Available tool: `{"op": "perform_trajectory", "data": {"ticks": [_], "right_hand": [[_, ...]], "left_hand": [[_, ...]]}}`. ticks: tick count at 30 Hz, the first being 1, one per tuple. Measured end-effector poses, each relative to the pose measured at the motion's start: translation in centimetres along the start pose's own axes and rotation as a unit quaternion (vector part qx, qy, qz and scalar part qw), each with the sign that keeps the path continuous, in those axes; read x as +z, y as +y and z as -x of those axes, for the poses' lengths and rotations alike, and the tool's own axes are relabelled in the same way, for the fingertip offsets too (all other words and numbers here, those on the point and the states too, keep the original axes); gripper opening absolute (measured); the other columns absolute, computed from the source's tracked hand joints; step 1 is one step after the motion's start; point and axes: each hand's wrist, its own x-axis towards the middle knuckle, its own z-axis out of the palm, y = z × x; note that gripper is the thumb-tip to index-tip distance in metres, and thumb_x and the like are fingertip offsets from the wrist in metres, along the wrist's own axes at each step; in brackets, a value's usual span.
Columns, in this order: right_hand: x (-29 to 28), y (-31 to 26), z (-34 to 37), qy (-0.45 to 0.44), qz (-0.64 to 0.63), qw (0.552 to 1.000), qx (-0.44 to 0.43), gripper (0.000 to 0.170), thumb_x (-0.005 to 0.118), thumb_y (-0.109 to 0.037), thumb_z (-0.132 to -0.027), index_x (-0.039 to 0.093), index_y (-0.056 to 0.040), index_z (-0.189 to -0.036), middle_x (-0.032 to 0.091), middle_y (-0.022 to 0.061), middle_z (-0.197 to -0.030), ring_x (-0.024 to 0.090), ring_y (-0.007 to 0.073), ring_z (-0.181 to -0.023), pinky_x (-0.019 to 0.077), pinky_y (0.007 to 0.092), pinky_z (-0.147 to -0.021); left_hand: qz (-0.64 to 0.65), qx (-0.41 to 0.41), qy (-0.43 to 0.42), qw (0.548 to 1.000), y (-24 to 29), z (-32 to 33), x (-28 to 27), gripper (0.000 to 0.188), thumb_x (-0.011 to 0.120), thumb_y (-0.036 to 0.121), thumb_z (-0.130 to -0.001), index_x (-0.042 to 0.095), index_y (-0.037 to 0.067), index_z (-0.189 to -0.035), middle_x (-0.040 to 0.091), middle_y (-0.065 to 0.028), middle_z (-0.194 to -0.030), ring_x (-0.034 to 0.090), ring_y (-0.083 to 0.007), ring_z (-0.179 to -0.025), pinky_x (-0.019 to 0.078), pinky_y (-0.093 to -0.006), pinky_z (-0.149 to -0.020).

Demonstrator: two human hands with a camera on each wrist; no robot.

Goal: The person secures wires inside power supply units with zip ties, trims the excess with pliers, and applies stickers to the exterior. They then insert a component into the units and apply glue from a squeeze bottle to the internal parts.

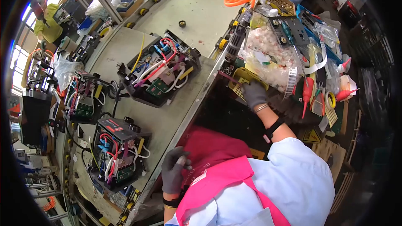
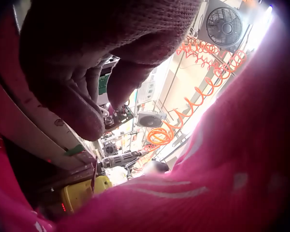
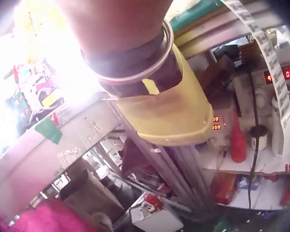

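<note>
Pink apron point(image 1: 220, 180) is covering my chest. My right hand point(image 1: 254, 95) is sitting inside the yellow bin point(image 3: 169, 118), fingers hidden, so I cannot tell their grip; my left hand point(image 1: 173, 170) is hanging loosely curled by the bench point(image 1: 161, 125).

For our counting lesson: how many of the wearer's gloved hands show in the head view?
2: the left hand, beside the bench; the right hand, in the yellow bin, its fingers partly hidden.
</note>
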Motion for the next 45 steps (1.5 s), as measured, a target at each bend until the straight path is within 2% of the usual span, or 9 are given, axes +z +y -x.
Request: {"op": "perform_trajectory", "data": {"ticks": [2, 7, 13, 16, 19, 33, 37, 40, 45], "right_hand": [[-0.3, -0.3, -0.1, -0.001, 0.043, 0.999, -0.021, 0.025, 0.054, -0.031, -0.089, 0.069, -0.0111, -0.087, 0.065, 0.0140, -0.086, 0.064, 0.0317, -0.085, 0.0508, 0.0465, -0.074], [-0.2, -1.0, -3.5, -0.100, -0.035, 0.994, 0.022, 0.024, 0.048, -0.015, -0.090, 0.061, -0.0112, -0.109, 0.068, 0.0140, -0.094, 0.066, 0.0326, -0.091, 0.0518, 0.0436, -0.076], [2.7, 1.1, -4.7, -0.060, -0.068, 0.983, -0.163, 0.030, 0.046, -0.014, -0.090, 0.058, -0.0104, -0.118, 0.064, 0.0181, -0.106, 0.064, 0.0376, -0.090, 0.0511, 0.0448, -0.075], [1.0, 2.0, -5.4, -0.172, -0.122, 0.950, -0.230, 0.033, 0.044, -0.012, -0.089, 0.058, -0.0088, -0.119, 0.063, 0.0214, -0.106, 0.062, 0.0387, -0.096, 0.0489, 0.0441, -0.083], [-1.3, 0.5, -5.4, -0.260, -0.055, 0.957, -0.114, 0.033, 0.045, -0.012, -0.088, 0.059, -0.0072, -0.117, 0.063, 0.0232, -0.105, 0.060, 0.0391, -0.100, 0.0469, 0.0441, -0.087], [-4.7, 2.4, -4.1, -0.181, -0.053, 0.970, -0.153, 0.022, 0.050, -0.008, -0.084, 0.060, -0.0046, -0.102, 0.063, 0.0233, -0.099, 0.059, 0.0419, -0.097, 0.0475, 0.0460, -0.083], [-8.8, -0.1, -2.0, -0.120, -0.096, 0.978, -0.142, 0.022, 0.054, -0.016, -0.085, 0.063, -0.0033, -0.101, 0.064, 0.0232, -0.097, 0.062, 0.0386, -0.098, 0.0493, 0.0447, -0.084], [-11.7, -5.9, -1.1, 0.020, -0.322, 0.914, -0.244, 0.030, 0.057, -0.019, -0.086, 0.063, -0.0049, -0.112, 0.064, 0.0228, -0.101, 0.062, 0.0374, -0.098, 0.0495, 0.0418, -0.086], [-9.5, -15.1, -4.2, 0.281, -0.487, 0.812, -0.157, 0.046, 0.058, -0.015, -0.092, 0.047, 0.0027, -0.133, 0.057, 0.0195, -0.126, 0.057, 0.0270, -0.114, 0.0433, 0.0343, -0.098]], "left_hand": [[0.004, 0.001, 0.009, 1.000, 0.0, 0.0, -0.2, 0.034, 0.055, 0.005, -0.090, 0.051, -0.003, -0.122, 0.062, -0.0146, -0.104, 0.061, -0.0154, -0.079, 0.0531, -0.0280, -0.066], [-0.002, -0.004, -0.004, 1.000, -0.2, -0.6, -0.2, 0.033, 0.055, 0.004, -0.090, 0.051, -0.001, -0.123, 0.062, -0.0135, -0.105, 0.061, -0.0148, -0.079, 0.0533, -0.0275, -0.067], [-0.011, -0.012, -0.027, 0.999, -0.1, -0.7, 0.1, 0.034, 0.056, 0.004, -0.090, 0.052, 0.000, -0.124, 0.063, -0.0121, -0.106, 0.062, -0.0146, -0.081, 0.0534, -0.0272, -0.067], [-0.004, -0.013, -0.025, 1.000, -0.2, -0.7, -0.1, 0.034, 0.057, 0.005, -0.090, 0.051, 0.000, -0.124, 0.063, -0.0121, -0.105, 0.062, -0.0142, -0.081, 0.0533, -0.0271, -0.067], [-0.007, -0.012, -0.029, 0.999, -0.2, -0.6, 0.2, 0.035, 0.058, 0.006, -0.090, 0.051, 0.000, -0.124, 0.063, -0.0124, -0.105, 0.062, -0.0140, -0.081, 0.0532, -0.0271, -0.068], [0.005, 0.081, 0.131, 0.988, -0.8, 3.9, -5.2, 0.035, 0.060, 0.011, -0.089, 0.053, -0.002, -0.121, 0.063, -0.0152, -0.104, 0.061, -0.0157, -0.077, 0.0525, -0.0269, -0.064], [0.023, 0.065, 0.161, 0.985, -0.9, 5.0, -6.1, 0.031, 0.059, 0.010, -0.090, 0.055, -0.002, -0.118, 0.063, -0.0135, -0.100, 0.060, -0.0146, -0.076, 0.0517, -0.0262, -0.062], [-0.011, 0.152, 0.236, 0.960, -0.6, 5.9, -6.8, 0.027, 0.057, 0.009, -0.092, 0.055, -0.001, -0.117, 0.062, -0.0111, -0.096, 0.058, -0.0129, -0.075, 0.0506, -0.0252, -0.061], [-0.173, 0.371, 0.515, 0.753, 0.1, 7.5, -10.4, 0.027, 0.054, 0.011, -0.094, 0.056, -0.001, -0.118, 0.061, -0.0103, -0.101, 0.059, -0.0173, -0.089, 0.0487, -0.0327, -0.082]]}}
